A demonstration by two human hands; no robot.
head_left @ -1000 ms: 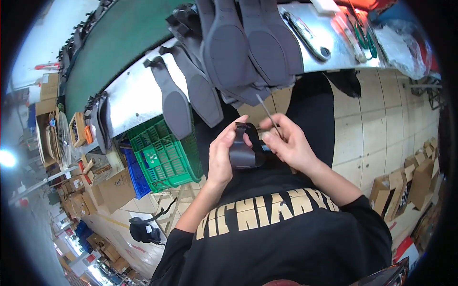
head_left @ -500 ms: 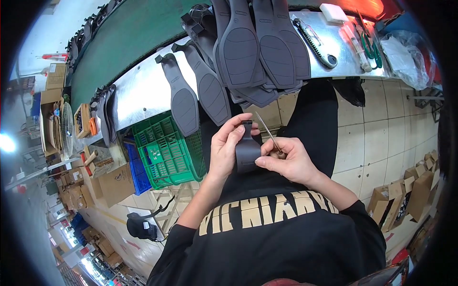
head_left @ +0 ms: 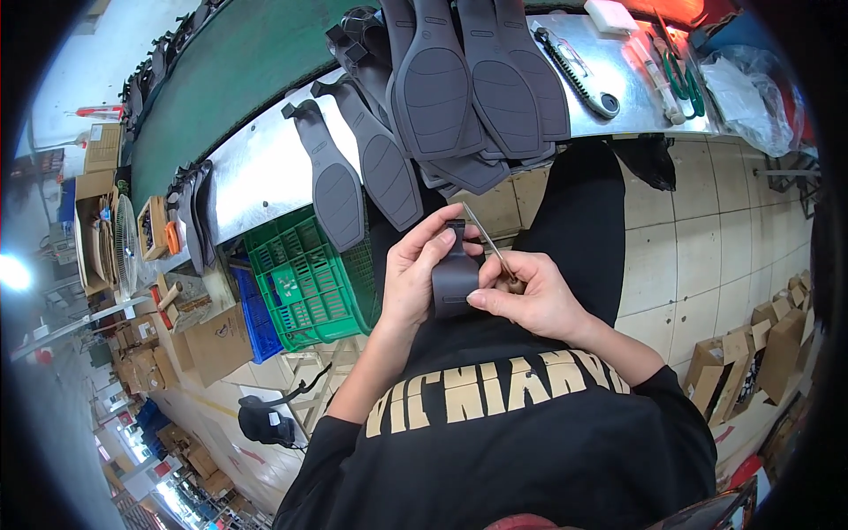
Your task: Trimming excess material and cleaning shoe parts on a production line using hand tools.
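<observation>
Over my lap, my left hand (head_left: pixel 408 276) pinches a dark grey shoe sole (head_left: pixel 454 276) near its narrow heel end, thumb on the near face and fingers behind. My right hand (head_left: pixel 533 299) has its thumb on the sole's lower right edge. That same hand also grips an awl-like tool (head_left: pixel 510 284) with a rounded wooden handle; its thin metal shaft slants up to the left, tip close to my left fingertips. Whether the tip touches the sole cannot be made out. Just beyond my hands, a pile of matching heeled soles (head_left: pixel 433 102) overhangs the bench edge.
On the metal bench (head_left: pixel 238 181) lie a utility knife (head_left: pixel 579 75), green-handled scissors (head_left: pixel 685 84) and a white block (head_left: pixel 610 17). A green conveyor belt (head_left: pixel 225 84) runs behind. Green crate (head_left: pixel 305 287) stands at lower left; cardboard boxes (head_left: pixel 738 371) sit on the floor at right.
The view has shifted slightly, so the bench and pile sit a little higher. Both hands keep their hold; the tool's tip appears slightly nearer my left fingertips.
</observation>
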